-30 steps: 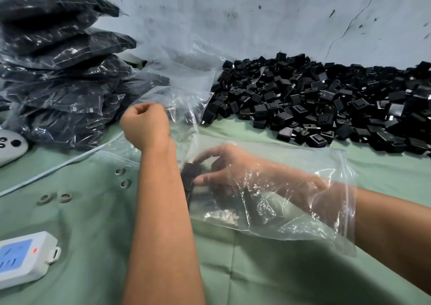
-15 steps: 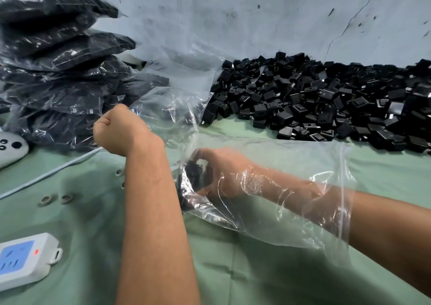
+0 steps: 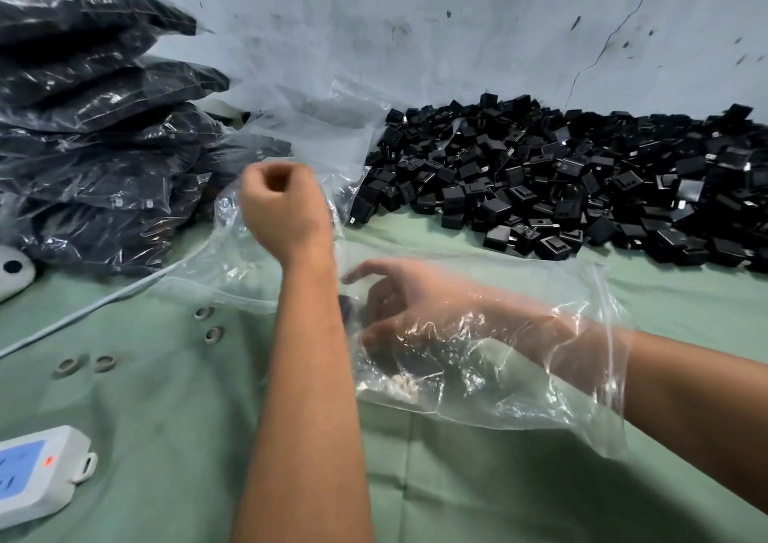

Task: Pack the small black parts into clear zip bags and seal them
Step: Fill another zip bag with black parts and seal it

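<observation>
On green cloth (image 3: 478,480), clear bag (image 3: 519,393) lies crosswise (mouth rightward), right hand (image 3: 407,305) inside.

You will find no text, label, brand or number here that can be read. The small white device (image 3: 39,474) at your lower left has a blue screen with pale marks on it, but they are too blurred to make out as characters. Beside the screen sits a small orange-red mark, which carries no legible sign.
</observation>
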{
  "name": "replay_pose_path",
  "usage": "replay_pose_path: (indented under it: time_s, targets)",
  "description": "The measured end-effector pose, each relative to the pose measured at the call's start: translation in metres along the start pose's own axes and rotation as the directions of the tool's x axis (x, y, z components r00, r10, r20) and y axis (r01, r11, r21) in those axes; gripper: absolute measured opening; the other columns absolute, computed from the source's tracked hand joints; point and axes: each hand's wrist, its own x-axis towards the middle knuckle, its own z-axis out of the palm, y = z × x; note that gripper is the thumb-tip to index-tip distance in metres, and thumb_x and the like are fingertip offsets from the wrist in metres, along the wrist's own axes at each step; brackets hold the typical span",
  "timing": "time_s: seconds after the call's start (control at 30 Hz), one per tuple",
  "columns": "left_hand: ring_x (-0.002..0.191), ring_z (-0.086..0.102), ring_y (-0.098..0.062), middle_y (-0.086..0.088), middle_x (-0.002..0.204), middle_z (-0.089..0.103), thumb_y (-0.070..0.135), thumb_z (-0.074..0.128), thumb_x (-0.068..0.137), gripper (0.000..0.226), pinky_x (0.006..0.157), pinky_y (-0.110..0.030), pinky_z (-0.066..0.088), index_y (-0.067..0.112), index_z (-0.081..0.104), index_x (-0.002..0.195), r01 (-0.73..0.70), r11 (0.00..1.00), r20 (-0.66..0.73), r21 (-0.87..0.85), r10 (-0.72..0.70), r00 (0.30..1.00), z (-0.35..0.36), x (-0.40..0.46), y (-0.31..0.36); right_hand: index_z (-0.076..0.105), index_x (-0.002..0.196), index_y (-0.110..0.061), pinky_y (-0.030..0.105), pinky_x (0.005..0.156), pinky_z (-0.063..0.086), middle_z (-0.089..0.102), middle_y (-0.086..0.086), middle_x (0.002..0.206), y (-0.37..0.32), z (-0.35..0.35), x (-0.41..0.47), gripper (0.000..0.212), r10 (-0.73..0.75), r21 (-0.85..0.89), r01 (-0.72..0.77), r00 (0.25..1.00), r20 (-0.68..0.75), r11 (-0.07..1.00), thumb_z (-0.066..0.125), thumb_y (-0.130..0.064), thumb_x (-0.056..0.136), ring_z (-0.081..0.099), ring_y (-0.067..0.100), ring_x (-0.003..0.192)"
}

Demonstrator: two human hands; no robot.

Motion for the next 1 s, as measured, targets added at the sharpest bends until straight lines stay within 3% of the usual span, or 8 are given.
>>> replay_pose_path:
  time_s: [0.13, 0.23, 0.4, 0.53, 0.63, 0.77, 0.87, 1.0]
  targets:
    - [0.077, 0.062, -0.011, 0.010, 0.079, 0.065, 0.019, 0.064, 0.085, 0.003, 0.064, -0.020, 0.047, 0.017, 0.064, 0.088, -0.237, 0.935, 0.342, 0.264, 0.139, 0.929, 0.015, -0.033, -0.013, 0.059, 0.138, -0.007, 0.040, 0.109, 0.050, 0.061, 0.006, 0.139, 0.001, -0.009, -0.020, 0.054, -0.032, -0.100, 0.033, 0.999, 0.003, 0.994, 0.079, -0.009, 0.088, 0.065, 0.016, 0.120]
    - [0.087, 0.064, -0.024, 0.004, 0.082, 0.068, 0.024, 0.064, 0.084, 0.007, 0.077, -0.037, 0.053, 0.017, 0.064, 0.087, -0.289, 0.894, 0.387, 0.342, 0.146, 0.910, 0.016, -0.039, -0.025, 0.065, 0.135, -0.010, 0.044, 0.112, 0.047, 0.060, 0.001, 0.142, 0.010, -0.025, -0.048, 0.041, -0.067, -0.113, 0.073, 0.996, 0.059, 0.991, 0.072, -0.012, 0.095, 0.063, 0.013, 0.124]
    - [0.087, 0.064, -0.026, 0.003, 0.084, 0.069, 0.023, 0.065, 0.083, 0.006, 0.080, -0.042, 0.054, 0.017, 0.064, 0.086, -0.295, 0.877, 0.404, 0.379, 0.130, 0.905, 0.013, -0.040, -0.033, 0.075, 0.114, -0.002, 0.032, 0.086, 0.061, 0.077, 0.013, 0.110, 0.038, -0.060, -0.120, 0.060, 0.100, 0.420, -0.155, 0.984, 0.150, 0.894, 0.100, -0.020, 0.062, 0.075, 0.017, 0.104]
    - [0.088, 0.065, -0.027, 0.000, 0.085, 0.069, 0.021, 0.064, 0.083, 0.005, 0.080, -0.042, 0.056, 0.016, 0.064, 0.085, -0.289, 0.858, 0.381, 0.424, 0.120, 0.917, 0.012, -0.039, -0.036, 0.071, 0.124, -0.009, 0.036, 0.094, 0.058, 0.073, 0.015, 0.123, 0.058, -0.095, -0.173, 0.028, 0.045, 0.266, -0.111, 0.969, 0.242, 0.958, 0.066, -0.003, 0.097, 0.071, 0.027, 0.114]
    - [0.092, 0.064, -0.029, -0.001, 0.086, 0.069, 0.021, 0.063, 0.084, 0.006, 0.080, -0.044, 0.056, 0.016, 0.064, 0.087, -0.286, 0.838, 0.372, 0.465, 0.108, 0.922, 0.012, -0.041, -0.035, 0.077, 0.095, -0.013, 0.026, 0.054, 0.055, 0.077, 0.016, 0.091, 0.072, -0.112, -0.182, 0.016, 0.325, 0.276, -0.263, 0.922, -0.211, 0.925, 0.067, 0.000, 0.096, 0.072, 0.024, 0.072]
    - [0.087, 0.064, -0.023, 0.005, 0.081, 0.065, 0.018, 0.063, 0.085, 0.001, 0.077, -0.039, 0.057, 0.018, 0.063, 0.085, -0.367, 0.826, 0.374, 0.429, 0.207, 0.904, 0.023, -0.057, -0.022, 0.073, 0.100, -0.014, 0.025, 0.051, 0.045, 0.073, 0.005, 0.085, 0.089, -0.109, -0.154, 0.008, 0.244, 0.109, -0.286, 0.496, -0.833, 0.952, 0.067, -0.010, 0.097, 0.063, 0.016, 0.056]
    - [0.081, 0.064, -0.015, 0.006, 0.082, 0.066, 0.006, 0.064, 0.084, 0.015, 0.074, -0.033, 0.056, 0.020, 0.067, 0.088, -0.432, 0.879, 0.619, 0.202, 0.227, 0.752, 0.041, -0.088, -0.010, 0.069, 0.125, -0.032, 0.030, 0.075, 0.047, 0.066, -0.002, 0.106, 0.090, -0.101, -0.131, 0.028, 0.155, -0.166, -0.438, 0.610, -0.777, 0.884, 0.069, -0.026, 0.098, 0.065, 0.019, 0.086]
    - [0.102, 0.057, -0.016, 0.004, 0.100, 0.064, -0.009, 0.057, 0.074, 0.049, 0.090, -0.040, 0.052, 0.030, 0.076, 0.097, -0.508, 0.861, 0.947, 0.030, 0.138, 0.290, 0.050, -0.136, -0.011, 0.070, 0.119, -0.039, 0.035, 0.080, 0.048, 0.062, -0.003, 0.104, 0.096, -0.090, -0.116, 0.030, 0.156, -0.220, -0.519, 0.586, -0.795, 0.826, 0.077, -0.038, 0.090, 0.060, 0.021, 0.098]
